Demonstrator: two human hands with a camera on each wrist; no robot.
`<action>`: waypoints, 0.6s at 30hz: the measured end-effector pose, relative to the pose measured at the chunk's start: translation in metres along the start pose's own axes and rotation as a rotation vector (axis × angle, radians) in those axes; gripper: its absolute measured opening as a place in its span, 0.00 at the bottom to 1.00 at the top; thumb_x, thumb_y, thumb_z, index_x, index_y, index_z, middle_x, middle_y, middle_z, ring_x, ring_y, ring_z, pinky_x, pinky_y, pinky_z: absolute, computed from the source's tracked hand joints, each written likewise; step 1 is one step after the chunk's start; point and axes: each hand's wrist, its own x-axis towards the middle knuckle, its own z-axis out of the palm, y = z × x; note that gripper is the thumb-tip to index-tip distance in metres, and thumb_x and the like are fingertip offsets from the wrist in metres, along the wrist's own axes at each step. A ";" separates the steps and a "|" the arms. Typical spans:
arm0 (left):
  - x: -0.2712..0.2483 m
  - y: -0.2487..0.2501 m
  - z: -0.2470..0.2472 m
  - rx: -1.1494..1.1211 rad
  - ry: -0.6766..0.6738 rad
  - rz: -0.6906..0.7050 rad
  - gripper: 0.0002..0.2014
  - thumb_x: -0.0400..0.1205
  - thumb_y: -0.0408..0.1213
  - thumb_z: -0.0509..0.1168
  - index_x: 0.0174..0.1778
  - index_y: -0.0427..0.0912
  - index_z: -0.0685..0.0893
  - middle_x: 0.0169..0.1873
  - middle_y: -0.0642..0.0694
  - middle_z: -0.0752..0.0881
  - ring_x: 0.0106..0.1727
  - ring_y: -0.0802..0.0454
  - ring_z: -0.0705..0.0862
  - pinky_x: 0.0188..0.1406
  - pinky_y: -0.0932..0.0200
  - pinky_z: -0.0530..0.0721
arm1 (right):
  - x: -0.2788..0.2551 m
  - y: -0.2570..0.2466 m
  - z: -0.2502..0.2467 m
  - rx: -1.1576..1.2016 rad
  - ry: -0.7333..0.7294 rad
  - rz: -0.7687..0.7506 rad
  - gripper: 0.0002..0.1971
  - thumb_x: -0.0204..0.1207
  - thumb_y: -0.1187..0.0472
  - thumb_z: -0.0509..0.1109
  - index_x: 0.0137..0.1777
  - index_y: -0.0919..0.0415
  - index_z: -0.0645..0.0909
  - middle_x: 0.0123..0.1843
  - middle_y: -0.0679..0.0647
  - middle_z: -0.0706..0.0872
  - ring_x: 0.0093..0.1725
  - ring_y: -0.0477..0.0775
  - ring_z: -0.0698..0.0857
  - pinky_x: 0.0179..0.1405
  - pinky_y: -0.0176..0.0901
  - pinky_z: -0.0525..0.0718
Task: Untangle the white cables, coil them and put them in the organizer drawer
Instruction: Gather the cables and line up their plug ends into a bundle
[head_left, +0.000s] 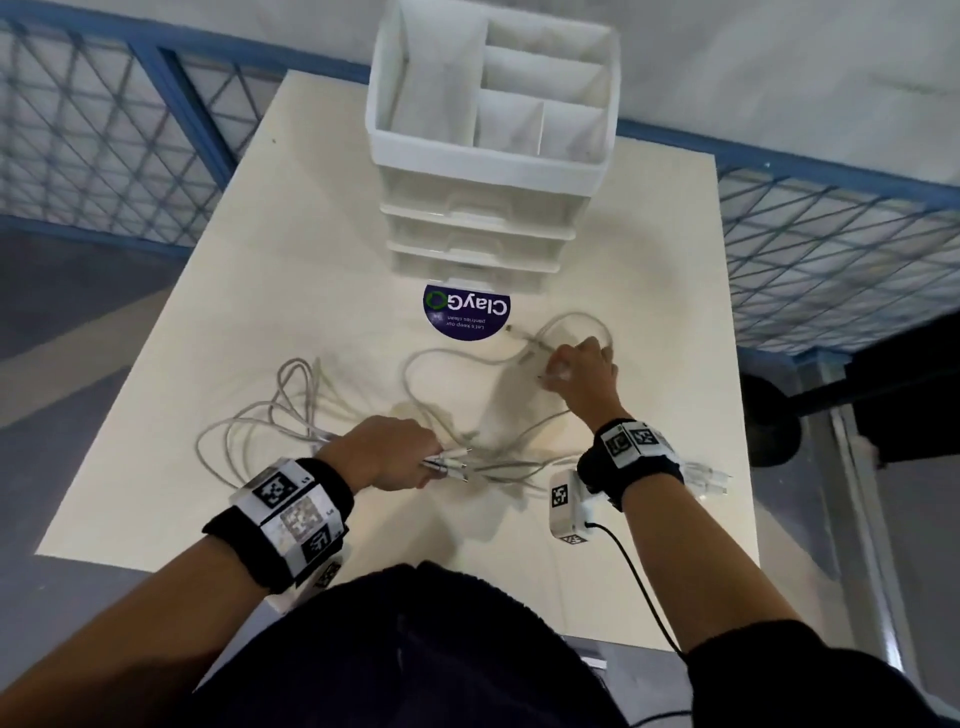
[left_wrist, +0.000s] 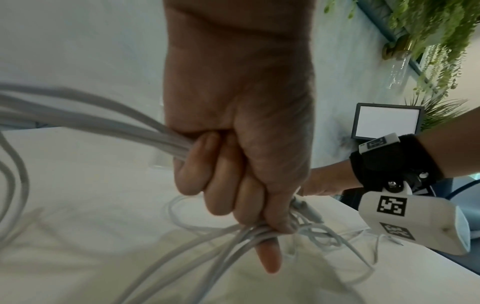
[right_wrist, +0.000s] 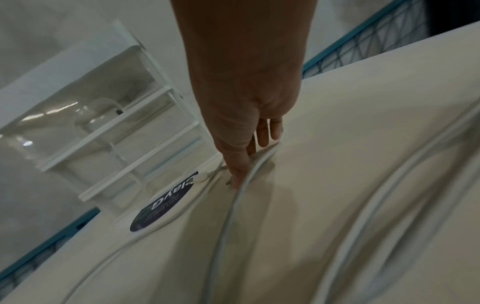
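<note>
Tangled white cables (head_left: 291, 410) sprawl in loops across the cream table (head_left: 322, 249). My left hand (head_left: 431, 460) is closed in a fist round a bundle of several cables (left_wrist: 78, 111), their plug ends sticking out to the right; the fist (left_wrist: 233, 185) hovers just above the table. Farther right, my right hand (head_left: 566, 369) reaches down and pinches one cable (right_wrist: 228, 216) near its plug end, fingertips (right_wrist: 237, 181) at the table surface. The white organizer (head_left: 478, 228) stands at the table's far middle, its three drawers closed, and it also shows in the right wrist view (right_wrist: 103, 123).
A round dark sticker (head_left: 466, 317) lies on the table in front of the organizer. Blue mesh fencing (head_left: 104, 130) surrounds the table. A black round stand (head_left: 769, 426) sits off the right edge. The organizer's top has open compartments (head_left: 519, 78).
</note>
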 end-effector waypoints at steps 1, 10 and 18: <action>0.001 -0.001 0.001 -0.013 -0.002 0.005 0.12 0.80 0.46 0.60 0.43 0.44 0.86 0.48 0.42 0.88 0.51 0.41 0.85 0.47 0.53 0.77 | 0.000 -0.002 0.000 0.034 0.019 0.022 0.16 0.71 0.54 0.75 0.54 0.61 0.82 0.61 0.64 0.76 0.66 0.65 0.71 0.63 0.56 0.71; 0.008 -0.006 0.002 -0.047 0.020 0.014 0.16 0.81 0.52 0.61 0.49 0.42 0.84 0.50 0.40 0.87 0.54 0.41 0.84 0.42 0.57 0.70 | 0.007 -0.008 -0.019 0.145 0.078 0.115 0.10 0.76 0.67 0.65 0.53 0.71 0.81 0.55 0.68 0.86 0.59 0.67 0.82 0.54 0.47 0.75; -0.001 -0.011 -0.021 -0.365 0.243 0.162 0.16 0.79 0.52 0.65 0.51 0.42 0.81 0.49 0.44 0.87 0.52 0.48 0.84 0.43 0.63 0.73 | -0.015 -0.028 -0.079 0.190 0.238 0.246 0.12 0.72 0.60 0.69 0.31 0.66 0.77 0.29 0.60 0.76 0.36 0.59 0.75 0.40 0.43 0.75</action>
